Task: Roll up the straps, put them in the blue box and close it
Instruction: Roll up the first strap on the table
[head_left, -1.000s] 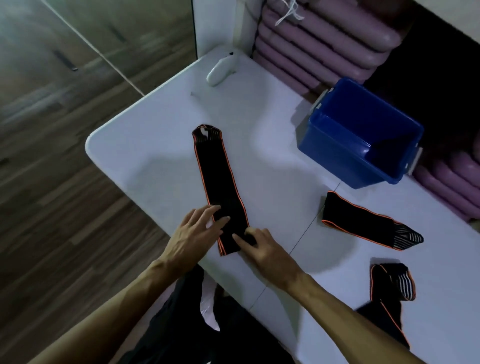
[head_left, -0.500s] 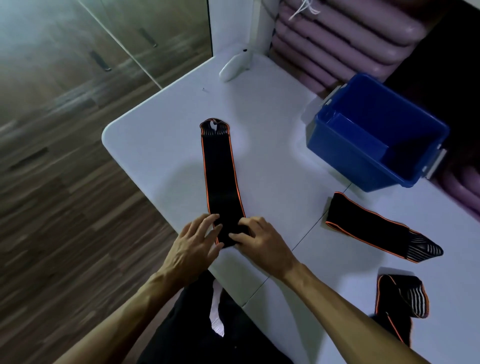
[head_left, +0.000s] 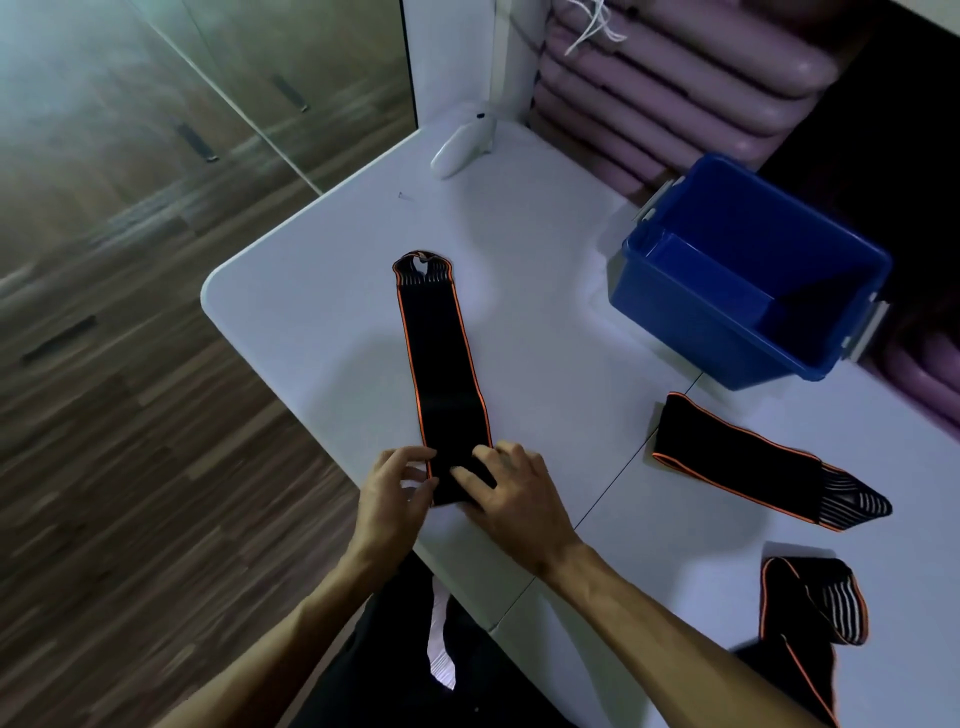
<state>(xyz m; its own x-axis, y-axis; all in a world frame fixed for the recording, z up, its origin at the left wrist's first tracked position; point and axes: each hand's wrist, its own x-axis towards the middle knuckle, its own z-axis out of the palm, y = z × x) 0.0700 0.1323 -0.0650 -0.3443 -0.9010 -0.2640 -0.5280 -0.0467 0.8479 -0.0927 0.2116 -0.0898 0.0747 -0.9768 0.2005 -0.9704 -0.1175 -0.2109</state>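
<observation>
Three straps on the white bench (head_left: 519, 291). Long strap (head_left: 441, 364), centre frame: black, orange-edged, near end now turned over since a second ago. Left hand (head_left: 389, 499) and right hand (head_left: 511, 493) fingers pinch that end. Blue box (head_left: 748, 270), upper right, open.

Strap (head_left: 441, 364) on table (head_left: 322, 280), box (head_left: 748, 270) to its R

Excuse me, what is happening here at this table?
A person is starting to roll a long black strap from its near end, the left hand and right hand both pinching it. Two more straps lie unrolled on the white table. The blue box stands open, nothing visible inside.
</observation>
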